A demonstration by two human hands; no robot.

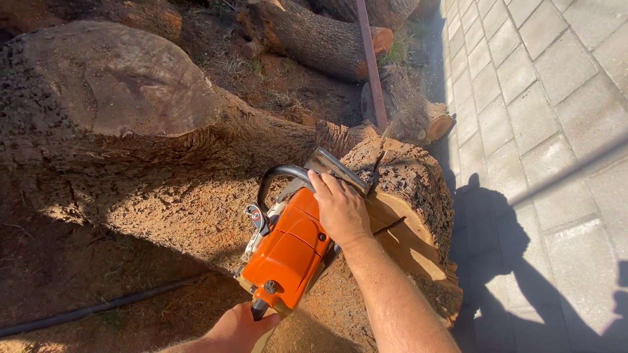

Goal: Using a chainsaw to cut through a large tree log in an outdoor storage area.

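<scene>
Two-handed hold on the orange chainsaw (294, 248): right hand (341, 210) wrapped round the front bar, left hand (241, 330) wrapped round the back grip. Sawing partway through the log (415, 186) just ahead of the right hand. Next, likely: hold firm, press down slowly.

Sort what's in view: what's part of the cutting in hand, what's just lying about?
In hand:
- orange chainsaw with black loop handle
- big rough-barked log being cut
- left hand at the rear grip
- right hand at the front handle

Lying about:
- shorter cut logs behind
- rusty metal post
- black hose on the ground
- grey paving blocks
</scene>
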